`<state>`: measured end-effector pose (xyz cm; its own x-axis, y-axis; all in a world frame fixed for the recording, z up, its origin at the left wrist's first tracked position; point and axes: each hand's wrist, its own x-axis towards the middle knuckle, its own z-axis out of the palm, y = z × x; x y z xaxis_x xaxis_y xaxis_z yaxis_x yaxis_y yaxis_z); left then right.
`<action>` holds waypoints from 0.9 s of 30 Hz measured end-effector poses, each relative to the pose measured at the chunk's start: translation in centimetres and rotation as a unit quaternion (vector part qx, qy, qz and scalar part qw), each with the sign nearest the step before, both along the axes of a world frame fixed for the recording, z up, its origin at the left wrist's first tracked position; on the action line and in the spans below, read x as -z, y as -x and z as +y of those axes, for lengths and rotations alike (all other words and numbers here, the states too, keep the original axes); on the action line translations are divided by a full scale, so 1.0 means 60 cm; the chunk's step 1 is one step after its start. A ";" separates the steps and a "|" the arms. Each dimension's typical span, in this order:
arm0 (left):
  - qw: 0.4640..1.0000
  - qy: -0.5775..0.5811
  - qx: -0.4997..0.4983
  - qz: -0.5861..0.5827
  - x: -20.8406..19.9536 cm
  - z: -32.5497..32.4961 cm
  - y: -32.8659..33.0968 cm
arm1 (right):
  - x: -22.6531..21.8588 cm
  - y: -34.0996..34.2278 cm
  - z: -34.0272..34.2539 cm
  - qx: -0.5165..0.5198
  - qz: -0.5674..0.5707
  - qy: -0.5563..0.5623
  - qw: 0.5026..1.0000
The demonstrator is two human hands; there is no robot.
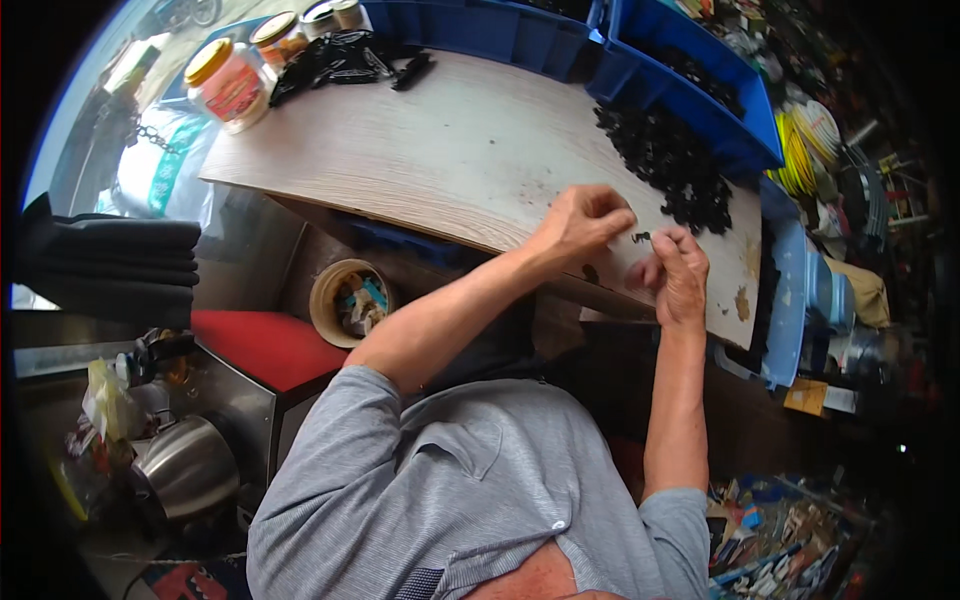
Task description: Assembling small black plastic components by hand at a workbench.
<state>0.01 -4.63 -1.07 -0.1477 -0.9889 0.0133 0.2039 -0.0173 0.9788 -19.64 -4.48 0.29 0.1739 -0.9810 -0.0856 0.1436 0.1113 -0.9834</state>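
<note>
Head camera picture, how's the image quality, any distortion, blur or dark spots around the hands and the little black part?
Head view: strong fisheye, so the wooden table edge curves and the corners go black; even daylight, brightest at upper left; the right hand is slightly motion-blurred near its fingers, the left hand is sharper; the small black part between them is too tiny to make out.

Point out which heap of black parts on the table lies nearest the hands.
The heap of small black parts at the table's right end, beside the blue bin; the other black heap lies far off by the jars.
</note>
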 end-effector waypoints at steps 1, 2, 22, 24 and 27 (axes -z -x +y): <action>0.980 0.079 -0.122 -0.137 -0.001 -0.014 -0.025 | -0.005 0.000 0.004 0.014 -0.008 -0.001 1.000; 0.919 0.157 -0.240 -0.270 -0.003 -0.032 -0.070 | -0.005 0.000 0.005 0.013 -0.013 0.001 1.000; 0.695 0.220 -0.359 -0.583 0.032 -0.089 -0.322 | -0.004 -0.015 0.005 0.041 -0.042 0.003 0.998; 0.666 0.193 -0.382 -0.611 0.029 -0.073 -0.304 | -0.002 -0.014 0.005 0.046 -0.062 0.002 0.997; 0.828 0.166 -0.308 -0.437 0.011 -0.044 -0.239 | 0.006 -0.011 0.003 0.053 -0.092 0.006 0.994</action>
